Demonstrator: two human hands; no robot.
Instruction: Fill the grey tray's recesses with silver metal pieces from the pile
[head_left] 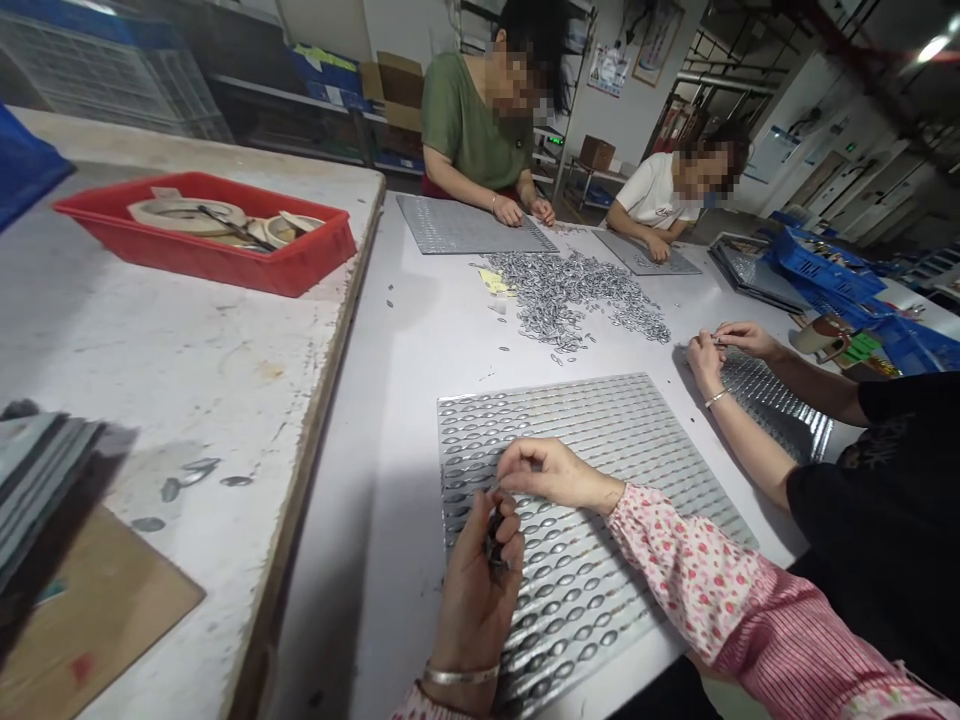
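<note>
My left hand is closed around several small dark, shiny oval pieces, partly covered by its fingers. Just above it, my right hand pinches thumb and finger together close to the left fingertips; whatever is in that pinch is too small to make out. Both hands are over a flat panel with rows of grooves. Silvery ovals line the rows along its left and near side, while narrow ridges fill the farther right part.
A heap of loose ovals lies mid-table beside a yellow scrap. Co-workers' hands work on other panels around the table. On the left table stand a red tray with tape rolls and stacked grey sheets.
</note>
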